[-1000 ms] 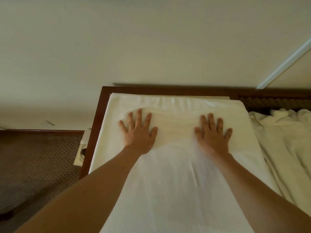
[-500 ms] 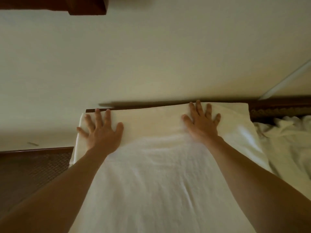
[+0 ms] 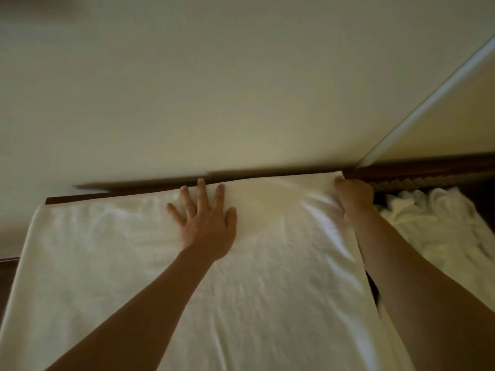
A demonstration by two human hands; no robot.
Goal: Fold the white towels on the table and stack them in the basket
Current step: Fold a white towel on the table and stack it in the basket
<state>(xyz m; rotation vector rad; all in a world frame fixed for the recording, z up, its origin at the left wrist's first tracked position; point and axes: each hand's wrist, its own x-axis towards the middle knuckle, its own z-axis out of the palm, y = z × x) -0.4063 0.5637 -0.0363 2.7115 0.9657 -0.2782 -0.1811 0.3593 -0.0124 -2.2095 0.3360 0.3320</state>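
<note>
Right of flat towel [image 3: 241, 290]: crumpled towels [image 3: 442, 231]; left hand [image 3: 206, 223] pressing flat, right hand [image 3: 353, 194] gripping corner.

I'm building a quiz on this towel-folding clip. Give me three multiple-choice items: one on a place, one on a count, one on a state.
1. Where does the crumpled towel lie?
A. right of the spread towel
B. left of it
C. on top of it

2. How many hands touch the spread towel?
A. none
B. one
C. two

3. How is the right hand?
A. flat, fingers spread
B. gripping the towel's far right corner
C. lifted clear

Key: 1 A, the heap lies beyond the right arm; 2 C, the left hand presses flat and the right grips; 3 B, its fingers curl round the corner.
</note>
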